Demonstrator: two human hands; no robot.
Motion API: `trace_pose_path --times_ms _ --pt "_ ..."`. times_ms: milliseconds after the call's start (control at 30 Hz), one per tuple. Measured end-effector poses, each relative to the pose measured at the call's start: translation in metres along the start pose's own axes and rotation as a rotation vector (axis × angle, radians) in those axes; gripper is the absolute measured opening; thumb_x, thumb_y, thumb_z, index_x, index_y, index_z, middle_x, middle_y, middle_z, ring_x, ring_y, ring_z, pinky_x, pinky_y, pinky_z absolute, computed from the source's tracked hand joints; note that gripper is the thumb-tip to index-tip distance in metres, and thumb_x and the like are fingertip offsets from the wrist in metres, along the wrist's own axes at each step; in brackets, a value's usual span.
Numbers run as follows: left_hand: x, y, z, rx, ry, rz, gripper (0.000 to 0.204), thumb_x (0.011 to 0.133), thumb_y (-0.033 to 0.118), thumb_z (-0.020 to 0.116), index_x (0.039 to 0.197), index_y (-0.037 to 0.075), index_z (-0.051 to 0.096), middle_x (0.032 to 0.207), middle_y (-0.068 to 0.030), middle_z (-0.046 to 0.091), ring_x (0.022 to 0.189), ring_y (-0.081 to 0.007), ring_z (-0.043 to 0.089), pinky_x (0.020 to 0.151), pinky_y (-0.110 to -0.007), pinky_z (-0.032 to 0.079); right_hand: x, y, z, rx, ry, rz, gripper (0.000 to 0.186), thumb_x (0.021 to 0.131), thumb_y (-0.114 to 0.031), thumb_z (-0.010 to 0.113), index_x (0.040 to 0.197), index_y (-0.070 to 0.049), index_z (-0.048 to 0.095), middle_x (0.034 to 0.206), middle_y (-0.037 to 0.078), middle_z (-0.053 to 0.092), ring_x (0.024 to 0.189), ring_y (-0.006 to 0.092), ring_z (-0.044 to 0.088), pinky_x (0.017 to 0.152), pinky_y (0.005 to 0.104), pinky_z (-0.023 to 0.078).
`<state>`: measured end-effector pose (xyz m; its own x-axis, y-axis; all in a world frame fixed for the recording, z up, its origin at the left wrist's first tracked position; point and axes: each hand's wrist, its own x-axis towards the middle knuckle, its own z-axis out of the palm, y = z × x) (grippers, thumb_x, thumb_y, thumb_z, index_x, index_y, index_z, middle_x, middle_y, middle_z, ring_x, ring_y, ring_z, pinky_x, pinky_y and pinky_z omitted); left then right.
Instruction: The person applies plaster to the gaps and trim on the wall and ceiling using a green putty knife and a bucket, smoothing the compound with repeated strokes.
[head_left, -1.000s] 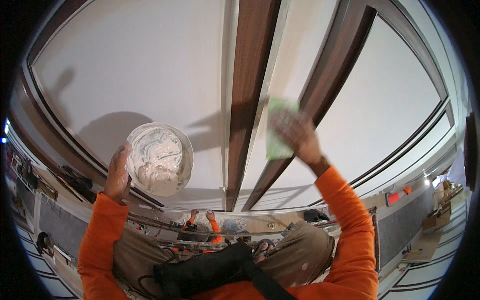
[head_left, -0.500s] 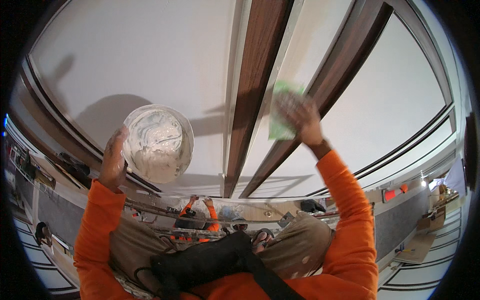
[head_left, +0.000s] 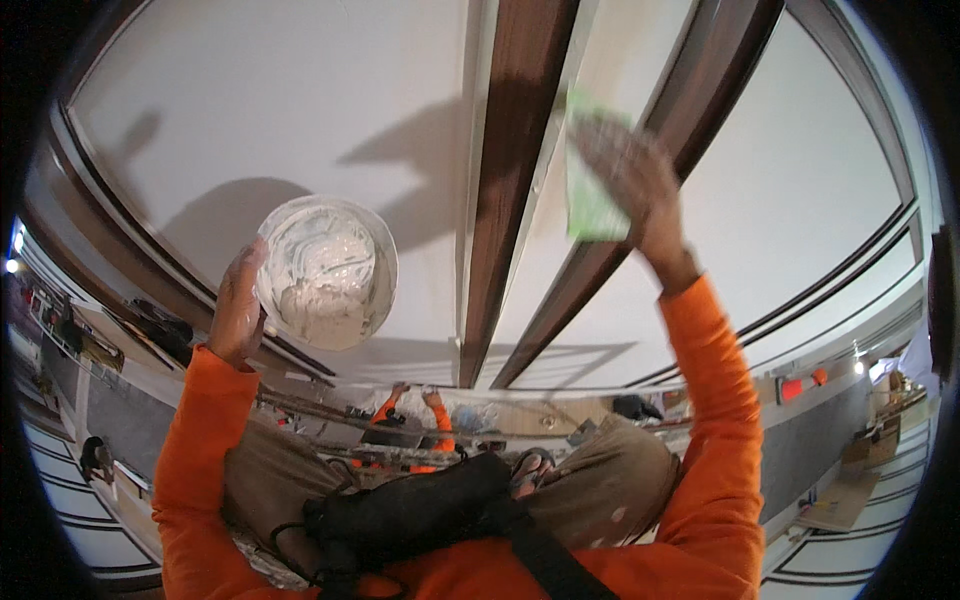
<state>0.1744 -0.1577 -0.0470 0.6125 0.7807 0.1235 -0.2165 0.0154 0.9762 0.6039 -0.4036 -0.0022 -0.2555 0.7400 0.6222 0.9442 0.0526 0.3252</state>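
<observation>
My left hand (head_left: 240,305) is wrapped round the side of a round white bucket (head_left: 385,270). Thick off-white paste (head_left: 325,275), smeared up the inner wall, fills part of it. Up and to the right, my right hand (head_left: 640,175) presses a thin light-green flat sheet (head_left: 590,205) against the pale wall strip (head_left: 535,260) between two dark wood trims. Its fingers lie over the sheet, and whitish residue shows on them. Whether the sheet is a plastic spreader or something else, I cannot make out.
The brown wood trims (head_left: 510,150) run up the wall beside a large white panel (head_left: 330,90). Far below, a person in orange sleeves (head_left: 437,425) works near scaffold rails (head_left: 340,430). An orange cone (head_left: 795,388) lies on the floor at right. A black bag (head_left: 420,510) hangs before me.
My right hand and the green sheet have moved higher along the wall strip and slightly right. The bucket and my left hand appear a little further right as the view shifts.
</observation>
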Motion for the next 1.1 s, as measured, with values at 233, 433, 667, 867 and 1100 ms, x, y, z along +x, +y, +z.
trace_pose_path --times_ms 233,433,667,867,1100 --pt "-0.006 -0.004 -0.005 0.155 -0.113 0.142 0.051 0.104 0.035 0.046 0.141 0.0 0.046 0.134 -0.0139 0.056 0.123 -0.0223 0.055 0.105 -0.035 0.043 -0.06 -0.002 0.079 -0.065 -0.09 -0.079 0.058 0.087 -0.019 0.067 0.142 -0.021 0.051 0.14 0.003 0.055 0.13 0.0213 0.051 0.11 0.0438 0.04" --pt "0.002 -0.011 -0.016 0.097 0.107 -0.007 0.049 0.102 0.034 0.049 0.132 -0.005 0.051 0.129 -0.0129 0.059 0.117 -0.0213 0.058 0.102 -0.034 0.045 -0.177 -0.089 0.161 0.331 -0.427 -0.02 0.064 0.09 -0.013 0.055 0.151 -0.021 0.038 0.14 0.009 0.054 0.126 0.0269 0.054 0.111 0.0448 0.041" --pt "0.002 -0.003 0.009 -0.085 0.006 0.034 0.045 0.103 0.033 0.046 0.129 -0.003 0.053 0.124 -0.0121 0.06 0.114 -0.0205 0.059 0.099 -0.034 0.047 0.014 -0.022 -0.029 0.598 0.515 0.467 0.045 0.091 -0.003 0.054 0.136 0.001 0.047 0.129 0.021 0.054 0.121 0.0365 0.054 0.104 0.04 0.043" --pt "0.002 0.001 0.014 -0.08 -0.08 0.08 0.043 0.104 0.033 0.045 0.128 -0.001 0.053 0.121 -0.0122 0.062 0.111 -0.0197 0.061 0.095 -0.033 0.049 0.14 -0.016 -0.077 -0.043 0.836 0.399 0.067 0.076 0.001 0.069 0.137 0.003 0.04 0.132 0.025 0.046 0.125 0.0425 0.044 0.105 0.0443 0.042" --pt "-0.002 0.001 0.013 0.015 -0.021 0.111 0.038 0.103 0.032 0.046 0.123 0.0 0.055 0.117 -0.0109 0.062 0.104 -0.0189 0.063 0.09 -0.033 0.052 0.178 -0.051 -0.027 0.006 0.718 0.5 0.062 0.076 -0.004 0.063 0.133 0.007 0.042 0.128 0.026 0.045 0.118 0.0422 0.046 0.104 0.0489 0.037"
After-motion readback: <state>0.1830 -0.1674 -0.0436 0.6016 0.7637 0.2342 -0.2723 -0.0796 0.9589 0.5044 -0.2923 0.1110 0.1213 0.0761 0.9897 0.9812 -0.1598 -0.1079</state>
